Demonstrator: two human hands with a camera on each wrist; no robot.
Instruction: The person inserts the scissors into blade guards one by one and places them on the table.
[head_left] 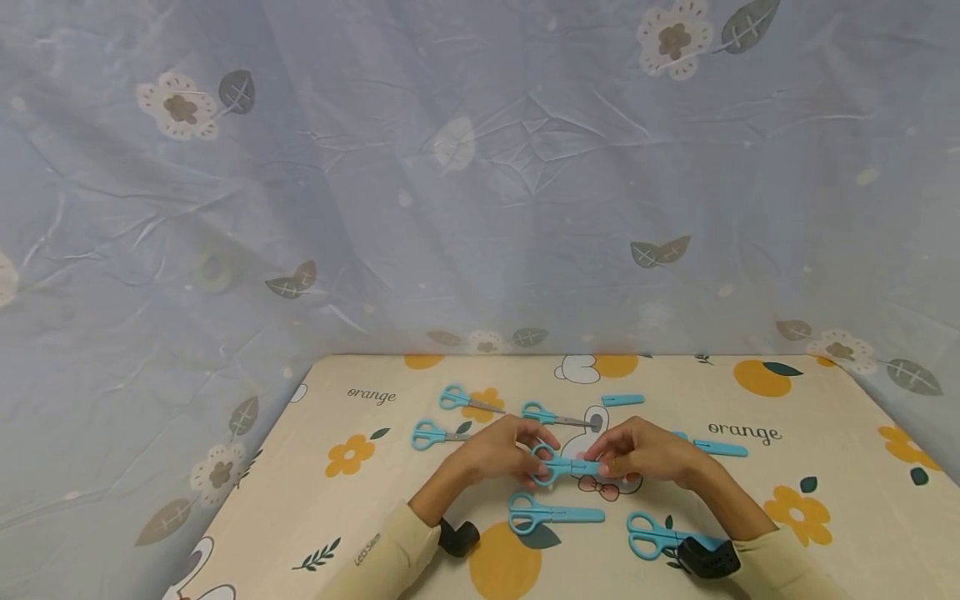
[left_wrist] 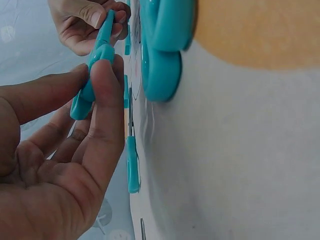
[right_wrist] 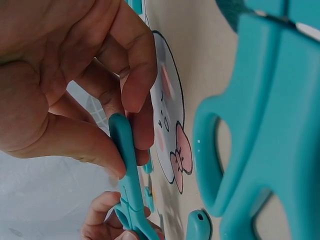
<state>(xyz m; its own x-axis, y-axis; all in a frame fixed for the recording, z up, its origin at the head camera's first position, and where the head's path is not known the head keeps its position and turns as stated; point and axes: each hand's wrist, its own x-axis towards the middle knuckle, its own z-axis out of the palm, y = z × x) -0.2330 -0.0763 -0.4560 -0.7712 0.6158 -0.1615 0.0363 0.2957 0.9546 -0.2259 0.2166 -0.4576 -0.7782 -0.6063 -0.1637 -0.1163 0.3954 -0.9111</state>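
Note:
Between both hands is a pair of blue-handled scissors (head_left: 552, 468), its blades inside a blue sheath (head_left: 587, 468). My left hand (head_left: 491, 452) pinches the finger loops between thumb and fingers, as the left wrist view shows up close. At the other end, my right hand (head_left: 651, 454) pinches the sheath between thumb and fingertips. The scissors are held above the table, loops to the left. Just below them on the cloth lie sheathed scissors (head_left: 562, 514). Behind the hands, scissors with bare blades (head_left: 540, 412) point right.
Two more bare-bladed scissors (head_left: 454, 397) (head_left: 427, 434) lie at the left. A loose blue sheath (head_left: 622, 400) lies farther back. Sheathed scissors (head_left: 651, 535) sit partly under the right wrist, others (head_left: 722, 448) beyond the right hand. A patterned cloth (head_left: 300, 500) covers the table; a curtain (head_left: 480, 208) hangs behind.

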